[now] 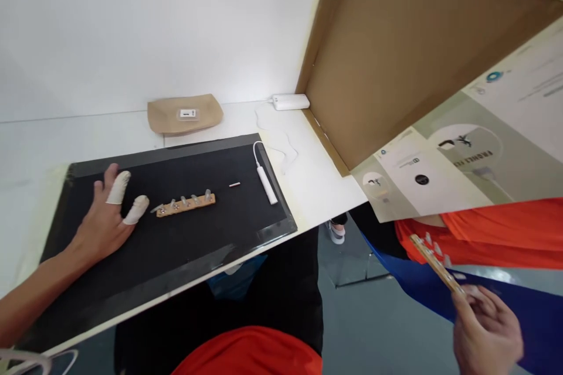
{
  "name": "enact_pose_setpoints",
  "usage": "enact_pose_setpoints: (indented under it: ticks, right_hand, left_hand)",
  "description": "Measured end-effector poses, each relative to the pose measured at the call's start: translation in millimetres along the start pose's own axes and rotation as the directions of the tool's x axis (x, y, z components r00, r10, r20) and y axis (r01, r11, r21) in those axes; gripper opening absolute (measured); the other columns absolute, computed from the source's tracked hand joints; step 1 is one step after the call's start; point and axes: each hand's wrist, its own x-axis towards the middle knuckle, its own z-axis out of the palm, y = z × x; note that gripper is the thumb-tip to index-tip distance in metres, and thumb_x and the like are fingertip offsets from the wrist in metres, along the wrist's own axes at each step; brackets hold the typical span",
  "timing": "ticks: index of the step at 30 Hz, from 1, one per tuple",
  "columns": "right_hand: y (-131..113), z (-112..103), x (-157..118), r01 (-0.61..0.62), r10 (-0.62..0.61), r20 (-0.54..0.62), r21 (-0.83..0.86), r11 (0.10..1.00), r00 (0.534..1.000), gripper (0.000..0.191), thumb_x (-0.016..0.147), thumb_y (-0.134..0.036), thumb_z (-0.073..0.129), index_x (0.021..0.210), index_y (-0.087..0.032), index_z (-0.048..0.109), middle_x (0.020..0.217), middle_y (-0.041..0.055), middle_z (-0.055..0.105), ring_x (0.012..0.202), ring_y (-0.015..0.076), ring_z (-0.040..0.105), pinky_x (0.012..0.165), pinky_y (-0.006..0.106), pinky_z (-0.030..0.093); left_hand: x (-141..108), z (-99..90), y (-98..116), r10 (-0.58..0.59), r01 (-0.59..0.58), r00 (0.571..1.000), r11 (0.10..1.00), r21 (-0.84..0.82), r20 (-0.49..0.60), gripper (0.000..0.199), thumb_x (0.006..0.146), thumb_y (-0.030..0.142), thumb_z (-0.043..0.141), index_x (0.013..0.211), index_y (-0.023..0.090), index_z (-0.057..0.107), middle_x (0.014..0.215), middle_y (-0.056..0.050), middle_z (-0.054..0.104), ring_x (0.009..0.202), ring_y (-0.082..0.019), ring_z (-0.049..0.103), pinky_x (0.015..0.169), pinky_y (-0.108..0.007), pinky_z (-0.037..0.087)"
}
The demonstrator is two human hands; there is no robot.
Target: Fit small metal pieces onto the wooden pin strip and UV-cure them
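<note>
Wooden strip with a row of pale tips is off to our right, beyond the table's edge, pinched at its near end in our right hand, thumb and fingers closed around the wood. Our hand is somewhat blurred there, so we cannot quite tell how many fingertips share the hold. Our left hand is spread, holding nothing, with white covers on its thumb and a finger; it is over the black mat, just beside a second strip carrying similar tips. Beyond that strip are a small thin stick and a white pen-shaped device with a cable. We judge both strips light and stiff, the wood easy enough to grip, while the tips look smooth, perhaps slippery, and likely to loosen or snap if pressed sideways. We would best take hold by a bare end or the long wooden edges, keeping our fingers clear of the tips.
</note>
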Motion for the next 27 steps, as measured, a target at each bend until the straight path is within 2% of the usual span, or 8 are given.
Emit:
enact_pose_setpoints:
  ticks: [3,6,9,12,16,18,22,27]
  right_hand:
    - [13.6,20.4,16.3,0.009,-0.007,-0.077,0.02,1.0,0.997,0.072,0.041,-0.055,0.099,0.093,-0.02,0.064,0.084,0.0009,0.067,0.067,0.0141,0.057,0.06,0.033,0.055]
    - [30.4,38.5,28.4,0.043,-0.037,-0.112,0.055,0.998,0.993,0.074,0.042,-0.058,0.098,0.093,-0.02,0.061,0.084,-0.0015,0.066,0.068,0.0124,0.058,0.069,0.034,0.058]
    - [45.0,54.0,36.3,0.068,-0.058,-0.119,0.074,0.995,0.991,0.062,0.06,-0.052,0.096,0.098,-0.018,0.062,0.086,-0.0025,0.066,0.073,0.0129,0.061,0.077,0.036,0.06]
    - [56.8,71.2,39.5,0.064,-0.056,-0.089,0.079,0.995,0.994,0.033,0.095,-0.043,0.074,0.114,-0.016,0.067,0.105,0.0034,0.071,0.09,0.0164,0.069,0.084,0.037,0.062]
    - [68.5,94.9,40.1,0.032,-0.029,-0.027,0.086,0.996,0.999,0.04,0.1,-0.042,0.068,0.132,-0.018,0.064,0.13,0.0093,0.068,0.111,0.0225,0.07,0.095,0.045,0.062]
    - [71.5,105.2,41.0,0.008,-0.009,0.007,0.096,0.995,1.0,0.042,0.1,-0.042,0.068,0.134,-0.019,0.063,0.133,0.0098,0.067,0.114,0.0234,0.069,0.096,0.046,0.062]
    - [71.4,125.1,46.0,-0.027,0.017,0.079,0.125,0.992,0.997,0.042,0.1,-0.042,0.068,0.135,-0.019,0.063,0.133,0.0099,0.067,0.112,0.0231,0.07,0.095,0.045,0.062]
    - [64.2,155.2,57.5,-0.007,-0.018,0.159,0.159,0.987,0.987,0.039,0.1,-0.04,0.069,0.132,-0.018,0.063,0.125,0.0082,0.069,0.102,0.0196,0.071,0.086,0.039,0.064]
  left_hand:
    - [0.4,-2.2,5.5,0.115,-0.113,0.992,0.992,0.055,-0.045,0.067,0.11,0.062,0.023,0.17,0.037,0.004,0.182,-0.001,-0.005,0.167,-0.041,0.011,0.135,-0.065,0.017]
    - [-0.7,-5.3,11.9,0.159,-0.153,0.985,0.985,0.085,-0.064,0.065,0.111,0.062,0.02,0.169,0.037,0.009,0.182,0.0,-0.005,0.166,-0.039,0.018,0.137,-0.06,0.013]
    - [-2.1,-7.2,16.4,0.144,-0.139,0.988,0.986,0.09,-0.059,0.067,0.11,0.066,0.022,0.17,0.04,0.008,0.182,0.0,-0.006,0.165,-0.044,0.016,0.135,-0.064,0.018]
    - [-3.2,-7.5,18.9,0.146,-0.142,0.988,0.988,0.066,-0.051,0.067,0.109,0.067,0.026,0.169,0.048,0.001,0.181,0.006,-0.01,0.164,-0.049,0.011,0.134,-0.068,0.019]
    - [-5.2,-6.6,20.8,0.156,-0.152,0.985,0.987,0.056,-0.074,0.069,0.109,0.069,0.029,0.169,0.051,0.001,0.18,0.01,-0.011,0.162,-0.051,0.014,0.133,-0.068,0.021]
    - [-5.9,-5.6,20.3,0.168,-0.163,0.982,0.984,0.069,-0.086,0.07,0.108,0.069,0.028,0.17,0.047,0.005,0.18,0.008,-0.01,0.162,-0.05,0.017,0.133,-0.065,0.021]
    - [-2.4,-0.7,13.9,0.142,-0.133,0.986,0.986,0.098,-0.083,0.079,0.106,0.071,0.027,0.172,0.029,0.013,0.181,-0.002,-0.007,0.163,-0.049,0.016,0.133,-0.063,0.023]
    - [6.5,5.6,5.0,0.028,-0.021,0.991,0.998,0.057,-0.128,0.094,0.093,0.08,0.033,0.17,0.026,0.029,0.182,-0.003,0.003,0.162,-0.053,0.021,0.132,-0.067,0.028]
